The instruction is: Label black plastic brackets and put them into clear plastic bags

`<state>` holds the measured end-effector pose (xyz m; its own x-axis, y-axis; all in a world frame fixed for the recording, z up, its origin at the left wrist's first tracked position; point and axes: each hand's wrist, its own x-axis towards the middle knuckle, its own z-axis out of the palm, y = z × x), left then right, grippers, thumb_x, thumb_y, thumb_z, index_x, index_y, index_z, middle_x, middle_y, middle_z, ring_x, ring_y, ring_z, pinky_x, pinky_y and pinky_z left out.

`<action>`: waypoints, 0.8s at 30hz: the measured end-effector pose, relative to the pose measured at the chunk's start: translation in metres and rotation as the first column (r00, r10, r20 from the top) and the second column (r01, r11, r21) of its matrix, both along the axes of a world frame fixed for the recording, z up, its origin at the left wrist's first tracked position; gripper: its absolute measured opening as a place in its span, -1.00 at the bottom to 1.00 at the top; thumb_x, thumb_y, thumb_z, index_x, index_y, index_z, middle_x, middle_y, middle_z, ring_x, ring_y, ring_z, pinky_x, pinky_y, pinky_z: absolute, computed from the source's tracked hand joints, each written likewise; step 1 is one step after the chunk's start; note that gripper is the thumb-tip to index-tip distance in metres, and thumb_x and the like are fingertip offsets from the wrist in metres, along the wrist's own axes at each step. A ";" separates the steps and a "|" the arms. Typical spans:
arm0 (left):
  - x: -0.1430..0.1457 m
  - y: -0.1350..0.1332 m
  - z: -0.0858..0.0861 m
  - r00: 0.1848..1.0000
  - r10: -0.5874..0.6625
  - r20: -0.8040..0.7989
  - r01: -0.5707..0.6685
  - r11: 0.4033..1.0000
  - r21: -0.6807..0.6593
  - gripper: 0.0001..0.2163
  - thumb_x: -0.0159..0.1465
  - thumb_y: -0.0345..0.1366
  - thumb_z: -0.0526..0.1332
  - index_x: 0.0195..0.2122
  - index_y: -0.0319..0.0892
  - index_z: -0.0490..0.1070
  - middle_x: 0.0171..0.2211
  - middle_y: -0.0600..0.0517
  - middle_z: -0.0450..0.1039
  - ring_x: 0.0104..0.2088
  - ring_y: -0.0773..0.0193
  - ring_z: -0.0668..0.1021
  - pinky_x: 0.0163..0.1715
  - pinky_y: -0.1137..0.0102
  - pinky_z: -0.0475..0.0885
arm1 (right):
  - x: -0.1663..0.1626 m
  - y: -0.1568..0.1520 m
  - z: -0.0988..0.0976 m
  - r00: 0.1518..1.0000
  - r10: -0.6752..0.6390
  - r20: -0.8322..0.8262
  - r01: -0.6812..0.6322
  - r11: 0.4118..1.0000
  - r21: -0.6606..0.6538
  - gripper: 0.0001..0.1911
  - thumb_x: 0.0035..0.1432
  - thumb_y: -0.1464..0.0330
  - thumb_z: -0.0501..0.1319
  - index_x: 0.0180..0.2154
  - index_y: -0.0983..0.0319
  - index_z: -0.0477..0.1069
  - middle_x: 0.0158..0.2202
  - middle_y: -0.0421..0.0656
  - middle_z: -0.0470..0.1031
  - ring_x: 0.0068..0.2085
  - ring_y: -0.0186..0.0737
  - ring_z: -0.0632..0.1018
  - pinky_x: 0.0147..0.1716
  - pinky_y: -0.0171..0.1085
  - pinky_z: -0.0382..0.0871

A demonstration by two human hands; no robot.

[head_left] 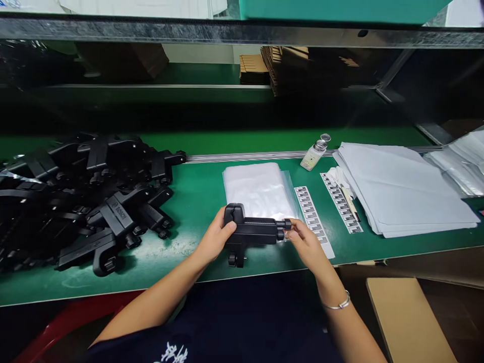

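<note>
A black plastic clamp mount (257, 232) is held level above the near edge of the green table. My left hand (216, 236) grips its left end, with the thumb on top near the jaw. At the other end, the fingers of my right hand (308, 246) pinch the small knobs. Just behind the mount lies a stack of clear plastic bags (259, 186), partly covered by it. A strip of printed labels (313, 219) rests beside my right hand. To the left is a large heap of similar black clamp mounts (117, 214), one marked BOSCH.
A small bottle (313, 155) with a metal top stands at the back. A second label strip (340, 201), a pen (350, 202) and a stack of white sheets (408, 191) lie at right. A metal shelf edge (212, 33) crosses overhead. Below right is a cardboard box (410, 317).
</note>
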<state>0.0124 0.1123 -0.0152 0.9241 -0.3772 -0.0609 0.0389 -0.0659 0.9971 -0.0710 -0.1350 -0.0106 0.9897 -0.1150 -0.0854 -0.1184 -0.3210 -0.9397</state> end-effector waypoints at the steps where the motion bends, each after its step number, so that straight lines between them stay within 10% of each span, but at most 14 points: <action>1: 0.001 -0.001 -0.001 1.000 0.013 0.002 -0.013 1.000 0.004 -0.45 0.21 0.16 0.14 0.05 -0.16 0.30 -0.04 -0.07 0.41 -0.03 0.09 0.44 0.03 0.26 0.33 | 0.001 0.001 -0.002 0.999 -0.005 -0.038 0.006 1.000 0.013 -0.65 0.23 0.08 0.11 -0.21 0.21 0.44 -0.35 -0.14 0.50 -0.30 -0.18 0.50 -0.25 -0.21 0.38; 4: 0.002 -0.006 -0.005 0.999 0.031 0.013 -0.031 0.998 0.050 -0.47 0.25 0.15 0.10 0.05 -0.16 0.31 -0.02 -0.08 0.41 0.02 0.09 0.42 0.09 0.25 0.28 | 0.004 0.006 -0.005 0.994 -0.013 -0.112 0.025 0.994 0.108 -0.64 0.19 0.08 0.15 -0.41 0.23 0.44 -0.45 -0.14 0.50 -0.36 -0.18 0.50 -0.27 -0.20 0.38; 12: 0.008 -0.015 -0.007 0.994 0.054 -0.098 -0.058 0.998 -0.037 -0.44 0.31 0.16 -0.02 0.11 -0.16 0.32 0.15 -0.09 0.34 0.20 0.11 0.32 0.23 0.27 0.14 | 0.008 0.005 -0.009 0.999 -0.035 -0.039 0.045 0.962 0.270 -0.68 0.07 0.15 0.30 -0.20 0.21 0.48 -0.27 -0.11 0.54 -0.23 -0.16 0.51 -0.19 -0.21 0.37; 19: 0.009 -0.008 0.006 1.000 -0.017 -0.021 0.017 1.000 -0.006 -0.36 0.28 0.22 -0.03 0.17 -0.18 0.23 0.13 -0.12 0.34 0.16 0.04 0.34 0.20 0.21 0.17 | 0.012 0.012 -0.020 0.989 -0.150 -0.014 0.147 0.980 -0.134 -0.56 0.22 0.00 0.08 -0.43 0.21 0.43 -0.48 -0.17 0.46 -0.38 -0.15 0.46 -0.36 -0.25 0.29; 24: 0.009 -0.006 0.005 0.995 0.076 -0.067 -0.083 0.991 -0.103 -0.40 0.23 0.20 0.09 0.11 -0.16 0.31 0.09 -0.07 0.38 0.13 0.06 0.37 0.18 0.23 0.20 | 0.016 0.016 -0.018 0.997 -0.082 0.008 0.083 0.993 -0.085 -0.48 0.24 -0.05 0.00 -0.46 0.20 0.42 -0.46 -0.12 0.49 -0.35 -0.11 0.49 -0.36 -0.22 0.32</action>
